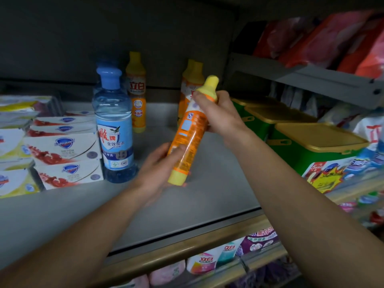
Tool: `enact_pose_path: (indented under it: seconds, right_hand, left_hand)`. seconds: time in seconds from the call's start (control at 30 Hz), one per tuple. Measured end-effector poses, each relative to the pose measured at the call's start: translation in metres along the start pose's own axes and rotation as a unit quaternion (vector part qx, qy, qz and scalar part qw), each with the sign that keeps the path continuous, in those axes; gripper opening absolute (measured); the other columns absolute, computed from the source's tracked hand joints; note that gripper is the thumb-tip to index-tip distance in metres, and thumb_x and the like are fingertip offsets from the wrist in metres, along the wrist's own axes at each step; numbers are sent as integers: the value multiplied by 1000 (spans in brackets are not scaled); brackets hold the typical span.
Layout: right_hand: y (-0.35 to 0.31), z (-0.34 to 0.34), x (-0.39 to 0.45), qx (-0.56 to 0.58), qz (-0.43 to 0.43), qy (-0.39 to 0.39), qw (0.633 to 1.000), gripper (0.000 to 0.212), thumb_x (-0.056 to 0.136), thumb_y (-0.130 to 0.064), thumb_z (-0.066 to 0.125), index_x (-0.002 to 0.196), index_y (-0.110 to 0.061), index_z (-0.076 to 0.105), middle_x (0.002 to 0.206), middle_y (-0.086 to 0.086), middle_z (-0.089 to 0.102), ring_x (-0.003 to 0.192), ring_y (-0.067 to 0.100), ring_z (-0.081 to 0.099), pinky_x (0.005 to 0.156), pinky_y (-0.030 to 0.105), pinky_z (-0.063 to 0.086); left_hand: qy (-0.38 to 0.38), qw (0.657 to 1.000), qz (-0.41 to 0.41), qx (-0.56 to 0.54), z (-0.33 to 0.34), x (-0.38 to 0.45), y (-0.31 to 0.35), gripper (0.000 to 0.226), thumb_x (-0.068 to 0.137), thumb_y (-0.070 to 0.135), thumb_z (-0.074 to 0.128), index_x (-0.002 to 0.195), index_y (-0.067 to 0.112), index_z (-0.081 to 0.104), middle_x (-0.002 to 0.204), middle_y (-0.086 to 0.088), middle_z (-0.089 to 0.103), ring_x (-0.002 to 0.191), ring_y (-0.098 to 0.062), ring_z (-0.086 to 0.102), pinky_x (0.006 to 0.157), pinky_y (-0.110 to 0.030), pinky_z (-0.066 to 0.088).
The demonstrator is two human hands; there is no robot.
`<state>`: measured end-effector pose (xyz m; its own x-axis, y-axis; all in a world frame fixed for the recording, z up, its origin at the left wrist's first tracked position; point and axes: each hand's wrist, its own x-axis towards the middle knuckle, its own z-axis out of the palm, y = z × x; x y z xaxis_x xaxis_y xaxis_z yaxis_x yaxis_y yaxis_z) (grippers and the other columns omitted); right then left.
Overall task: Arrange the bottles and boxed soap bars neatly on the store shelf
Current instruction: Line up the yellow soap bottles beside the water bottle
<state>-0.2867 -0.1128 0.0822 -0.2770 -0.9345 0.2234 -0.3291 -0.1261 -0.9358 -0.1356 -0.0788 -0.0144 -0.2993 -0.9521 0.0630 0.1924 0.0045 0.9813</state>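
Both hands hold one orange bottle in the air above the grey shelf, and it touches no other product. The right hand is wrapped around the neck, just under the yellow cap. The left hand supports the lower part, with the thumb on the label and the fingers under the yellow base. So each grip is closed on this same bottle.

The relation that matters is the tilt. The long axis of the bottle runs from the base, low and toward the person, up to the cap, which points away and a little to the right. It is clearly not upright. To stand on the shelf, the base must go down and the cap must come over it.

The free place seems to be between the standing orange bottle on the left and the pair of orange bottles just behind the held one. The right hand is nearer to that row (the cap almost overlaps the pair in this view), so I judge it will guide the top while the left hand lowers the base.

The large blue bottle stands on the left, beside the stacked soap boxes.
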Motion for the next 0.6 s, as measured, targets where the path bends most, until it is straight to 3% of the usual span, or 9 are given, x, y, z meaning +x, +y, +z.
enact_pose_path:
  seconds: [0.07,0.13,0.23,0.3,0.37,0.43,0.5,0.6]
  right_hand:
    - [-1,-7,1,150,80,-90,981,46,94,-49,56,124,-15,55,106,7,66,89,24,70,81,43,60]
    - [3,-12,-1,246,125,-154,949,43,99,-41,48,126,-9,56,107,13,62,85,28,69,76,41,60]
    - [7,-10,-5,303,124,-183,927,30,101,-29,45,119,-6,53,98,13,61,74,25,68,67,37,59]
    - [7,-9,-5,303,99,-174,932,28,100,-26,50,120,-6,54,98,13,65,75,24,71,68,38,60]
    - [5,-12,-3,255,66,-143,954,31,97,-28,58,121,-9,56,105,12,68,82,24,73,70,40,60]
    - [1,-14,0,150,27,-93,984,38,91,-31,68,123,-16,55,109,8,70,89,23,73,71,41,61]
    - [-2,-10,2,53,-10,-30,998,43,84,-34,76,119,-23,53,108,4,69,91,22,72,74,43,62]
    - [-3,0,2,-23,-52,18,998,44,79,-42,77,111,-29,50,109,0,68,95,21,70,81,47,60]
  left_hand:
    - [-92,972,-111,-186,-4,-2,7,54,78,51,57,114,12,64,97,-15,69,59,-24,65,47,-28,51]
    - [-178,932,-163,-270,-9,-4,11,63,81,56,48,114,6,67,92,-13,69,52,-21,61,43,-24,48]
    - [-269,895,-186,-304,-16,-2,10,73,83,61,37,116,3,68,88,-10,70,49,-20,60,43,-24,49]
    - [-294,892,-184,-292,-18,-2,10,75,84,62,35,119,5,67,90,-10,70,51,-20,62,44,-24,50]
    - [-249,916,-181,-255,-14,0,11,71,82,63,40,120,8,66,95,-13,71,56,-24,64,47,-27,53]
    - [-126,963,-152,-186,-6,2,8,63,79,59,51,119,13,63,102,-14,71,69,-26,69,56,-35,57]
    - [11,991,-78,-107,2,4,3,41,84,50,58,111,20,62,102,-9,70,80,-22,70,66,-46,59]
    - [56,998,25,22,7,0,-3,20,88,43,61,100,27,59,97,-1,68,78,-15,70,64,-44,61]
